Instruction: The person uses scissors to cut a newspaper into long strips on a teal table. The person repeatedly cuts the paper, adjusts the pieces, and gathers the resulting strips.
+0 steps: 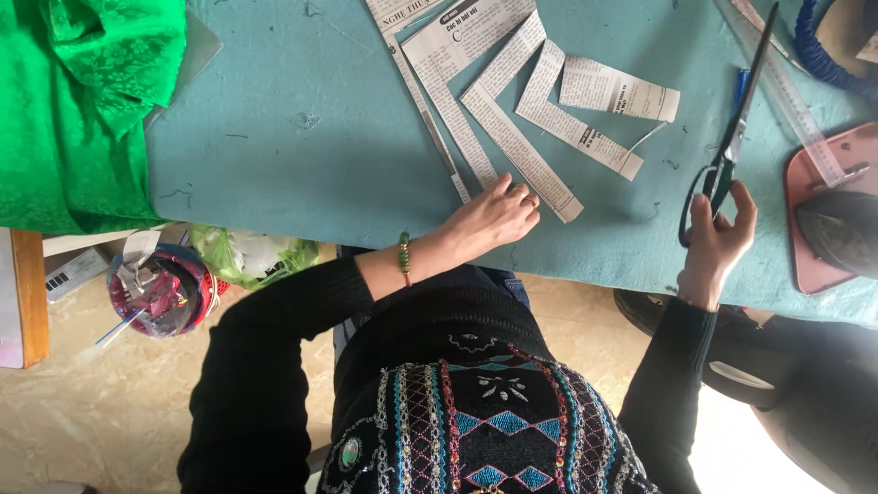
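My left hand (494, 218) rests palm down on the teal table cover (302, 155), its fingertips on the near ends of several long newspaper strips (512, 137) fanned across the table. A green bead bracelet sits on that wrist. My right hand (718, 233) grips the handles of long black scissors (736, 128), whose closed blades point away from me and lie on the cover. A shorter newspaper piece (620, 90) lies to the right of the strips.
Green patterned fabric (82, 101) covers the table's left end. A clear ruler (791, 91), a pink tray (814, 229) with a dark iron (846, 233), and blue cord lie at right. Below the table edge stand a clear tub of odds and ends (160, 293) and a green bag.
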